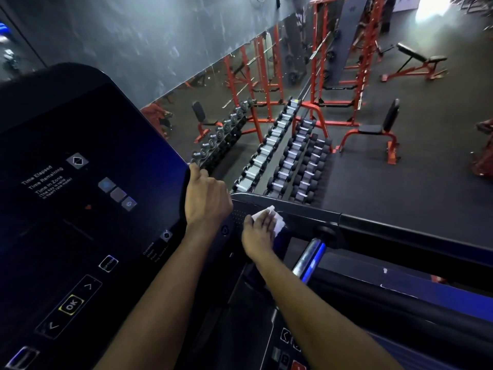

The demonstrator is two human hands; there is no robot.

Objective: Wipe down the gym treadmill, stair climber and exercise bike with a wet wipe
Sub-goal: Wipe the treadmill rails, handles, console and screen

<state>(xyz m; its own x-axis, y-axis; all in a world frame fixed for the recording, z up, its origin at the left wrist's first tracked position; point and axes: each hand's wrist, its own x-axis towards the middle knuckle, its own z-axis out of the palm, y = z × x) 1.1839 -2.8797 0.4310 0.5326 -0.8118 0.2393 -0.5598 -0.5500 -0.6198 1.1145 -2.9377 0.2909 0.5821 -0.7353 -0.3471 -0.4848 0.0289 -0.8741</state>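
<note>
Your left hand [206,194] curls its fingers over the console [160,145] edge, arm stretched forward. Your right hand [260,233] lies flat, fingers straight, pressing the wet wipe [279,224], forearm extended alongside.

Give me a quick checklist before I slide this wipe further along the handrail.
1. Wipe under control: ok, the right hand presses the wipe with flat fingers.
2. Wipe touching the surface: ok, it lies on the handrail.
3. Body steadied: ok, the left hand grips the console edge.
4. Rail ahead: ok, no object shows on it.
5. Wipe damp enough: cannot tell.
</note>
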